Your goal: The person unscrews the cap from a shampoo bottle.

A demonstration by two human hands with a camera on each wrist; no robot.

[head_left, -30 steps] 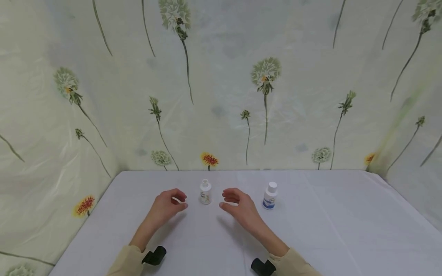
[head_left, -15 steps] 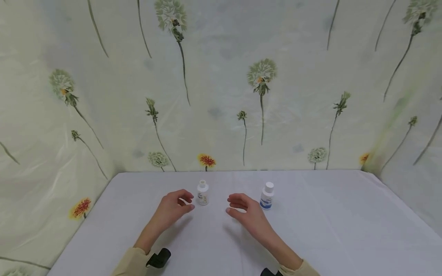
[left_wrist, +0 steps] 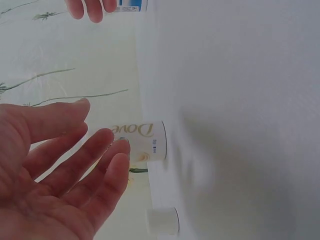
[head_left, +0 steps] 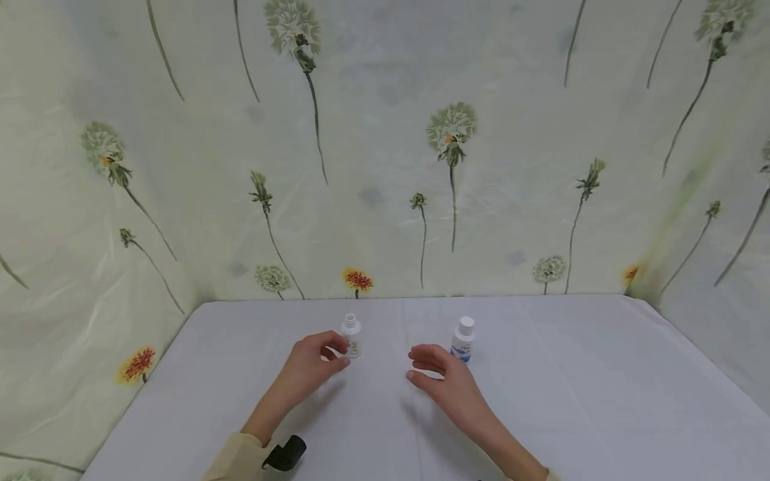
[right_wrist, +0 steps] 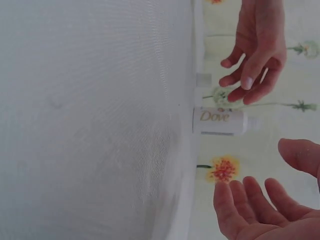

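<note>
A white Dove bottle without a cap stands upright on the table. My left hand is right beside it, its loosely bent fingers overlapping the bottle's left side in the head view. In the left wrist view the Dove lettering shows past the fingertips. My right hand hovers over the table with fingers relaxed and thumb apart, holding nothing. Just behind it stands a second white bottle, capped, with a blue label. A small white cap sits on the table beyond the Dove bottle, hidden in the head view.
The table has a white cloth. Behind and at both sides hangs a curtain printed with dandelions. A black wrist camera mount sticks out from the left sleeve.
My left hand has moved right, up to the Dove bottle. My right hand has drawn away from it, rightward and nearer, now overlapping the blue-labelled bottle. The view has shifted slightly.
</note>
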